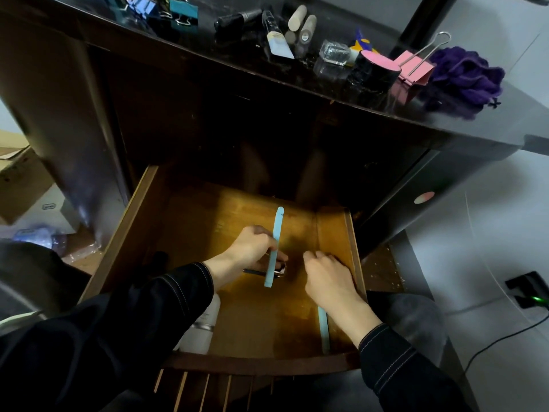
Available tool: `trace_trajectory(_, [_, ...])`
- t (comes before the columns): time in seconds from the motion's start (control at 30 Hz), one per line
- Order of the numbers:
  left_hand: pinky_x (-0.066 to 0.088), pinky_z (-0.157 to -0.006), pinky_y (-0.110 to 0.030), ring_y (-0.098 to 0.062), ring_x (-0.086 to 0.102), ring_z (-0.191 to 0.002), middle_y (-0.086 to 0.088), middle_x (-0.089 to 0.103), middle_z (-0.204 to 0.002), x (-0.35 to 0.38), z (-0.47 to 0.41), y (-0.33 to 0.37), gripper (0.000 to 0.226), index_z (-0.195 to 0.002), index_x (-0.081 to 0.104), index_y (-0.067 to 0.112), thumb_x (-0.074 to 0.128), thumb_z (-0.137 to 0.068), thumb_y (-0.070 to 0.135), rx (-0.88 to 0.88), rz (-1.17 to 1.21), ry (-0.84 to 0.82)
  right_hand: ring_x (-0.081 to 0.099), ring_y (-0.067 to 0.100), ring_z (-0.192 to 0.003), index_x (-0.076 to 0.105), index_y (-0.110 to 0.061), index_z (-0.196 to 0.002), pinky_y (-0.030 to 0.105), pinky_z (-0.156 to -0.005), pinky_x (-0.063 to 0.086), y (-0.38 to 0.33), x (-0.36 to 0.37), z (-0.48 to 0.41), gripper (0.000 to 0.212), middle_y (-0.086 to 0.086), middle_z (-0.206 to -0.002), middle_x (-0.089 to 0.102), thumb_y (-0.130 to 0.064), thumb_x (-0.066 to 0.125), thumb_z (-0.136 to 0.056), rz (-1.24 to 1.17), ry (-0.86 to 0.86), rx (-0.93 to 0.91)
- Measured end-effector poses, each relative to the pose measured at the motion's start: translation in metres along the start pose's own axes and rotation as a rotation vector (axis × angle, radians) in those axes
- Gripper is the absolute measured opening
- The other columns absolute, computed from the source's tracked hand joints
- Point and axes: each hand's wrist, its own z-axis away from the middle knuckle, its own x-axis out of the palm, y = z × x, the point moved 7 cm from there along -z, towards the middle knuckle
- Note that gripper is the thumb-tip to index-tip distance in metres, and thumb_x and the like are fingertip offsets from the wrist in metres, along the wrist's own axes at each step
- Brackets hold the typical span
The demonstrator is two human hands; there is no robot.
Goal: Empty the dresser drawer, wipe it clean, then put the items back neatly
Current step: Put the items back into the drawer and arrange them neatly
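Note:
The wooden drawer [142, 227] is pulled out under the dark dresser top. My left hand [249, 248] grips a long light-blue stick [275, 242] over the drawer floor, along with a small dark and silver item [279, 270] whose nature I cannot tell. My right hand [326, 278] is curled low at the drawer's right wall, and a second light-blue stick [323, 328] runs out from under its wrist; whether the fingers hold it is hidden. A white bottle [205, 319] lies in the drawer's near left, partly under my left sleeve.
On the dresser top [208, 55] lie blue binder clips [166, 10], cosmetic tubes [279, 37], a glass bottle [334, 53], a pink-lidded jar [377, 69], a pink binder clip [416, 66] and a purple cloth [466, 75]. Cardboard boxes [17, 179] sit left; a power strip [531, 289] lies on the floor right.

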Motion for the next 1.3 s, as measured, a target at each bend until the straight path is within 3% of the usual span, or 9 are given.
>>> trace_trajectory(0.13, [0.063,-0.073,-0.038,-0.028,0.076,-0.083,-0.017,0.075,-0.096,0.013,0.0,-0.007,0.019,-0.111,0.055,0.01,0.057,-0.095,0.0,-0.006,-0.127,-0.099,0.067,0.007,-0.096,0.042,-0.033,-0.144,0.031,-0.079,0.06,0.019,-0.018,-0.007,0.039,-0.009,-0.119,0.064,-0.034,0.045,-0.106,-0.721,0.122,0.124])
trace_trajectory(0.23, [0.063,-0.076,-0.037,-0.026,0.075,-0.087,-0.019,0.07,-0.103,0.022,0.0,-0.009,0.017,-0.107,0.06,0.007,0.065,-0.092,0.003,0.07,-0.258,-0.153,0.07,0.005,-0.082,0.045,-0.032,-0.14,0.022,-0.061,0.059,0.015,-0.027,-0.012,0.038,-0.011,-0.104,0.067,-0.029,0.055,-0.103,-1.054,0.134,0.037])
trace_trajectory(0.43, [0.063,-0.075,-0.036,-0.027,0.073,-0.091,-0.017,0.07,-0.105,0.028,0.0,-0.008,0.018,-0.109,0.062,0.005,0.068,-0.092,0.008,0.149,-0.377,-0.186,0.07,0.01,-0.075,0.061,-0.015,-0.125,0.024,-0.061,0.059,0.018,-0.029,-0.024,0.028,0.001,-0.087,0.069,-0.008,0.061,-0.098,-0.984,0.09,0.011])
trace_trajectory(0.53, [0.061,-0.075,-0.037,-0.02,0.07,-0.086,-0.003,0.071,-0.098,0.018,-0.004,0.003,0.025,-0.113,0.062,0.013,0.071,-0.09,0.018,0.302,-0.707,-0.031,0.069,0.011,-0.068,0.061,-0.018,-0.123,0.022,-0.06,0.059,0.024,-0.018,-0.03,0.026,0.0,-0.083,0.068,-0.008,0.059,-0.099,-0.821,0.027,0.07])
trace_trajectory(0.7, [0.053,-0.082,-0.035,-0.021,0.059,-0.098,0.001,0.065,-0.104,0.006,-0.009,0.01,0.026,-0.111,0.063,0.021,0.063,-0.086,0.014,0.402,-1.022,0.105,0.071,0.015,-0.065,0.057,-0.023,-0.131,0.031,-0.059,0.062,0.014,0.012,-0.032,0.034,0.005,-0.099,0.066,-0.008,0.055,-0.099,-0.554,-0.174,0.077])
trace_trajectory(0.9, [0.051,-0.087,-0.039,-0.024,0.051,-0.101,0.0,0.063,-0.111,0.009,-0.007,0.004,0.024,-0.107,0.063,0.023,0.061,-0.086,0.013,0.443,-1.174,0.09,0.056,0.019,-0.068,0.055,-0.019,-0.102,0.025,-0.048,0.034,0.009,0.018,-0.028,0.019,0.003,-0.095,0.063,-0.003,0.059,-0.093,-0.278,-0.167,0.026])
trace_trajectory(1.1, [0.052,-0.085,-0.037,-0.023,0.052,-0.101,0.0,0.064,-0.109,0.01,-0.006,0.006,0.022,-0.105,0.065,0.023,0.062,-0.086,0.015,0.453,-1.126,0.088,0.066,0.02,-0.085,0.065,-0.02,-0.111,0.033,-0.071,0.056,0.011,0.009,-0.024,0.018,0.003,-0.096,0.069,-0.009,0.06,-0.097,-0.525,-0.158,0.053])
trace_trajectory(1.2, [0.052,-0.085,-0.037,-0.024,0.054,-0.1,0.0,0.065,-0.108,0.011,-0.005,0.01,0.023,-0.106,0.065,0.022,0.067,-0.084,0.025,0.474,-1.086,0.08,0.064,0.014,-0.073,0.066,-0.024,-0.108,0.025,-0.058,0.052,0.017,0.001,-0.024,0.016,-0.002,-0.084,0.066,-0.013,0.058,-0.1,-0.678,-0.084,0.088])
trace_trajectory(1.3, [0.05,-0.085,-0.037,-0.024,0.051,-0.103,0.0,0.063,-0.112,0.013,-0.003,0.008,0.023,-0.109,0.064,0.023,0.064,-0.086,0.023,0.483,-1.163,0.1,0.065,0.012,-0.082,0.065,-0.021,-0.12,0.022,-0.065,0.05,0.013,0.001,-0.02,0.022,-0.003,-0.098,0.068,-0.012,0.057,-0.1,-0.526,-0.059,0.07])
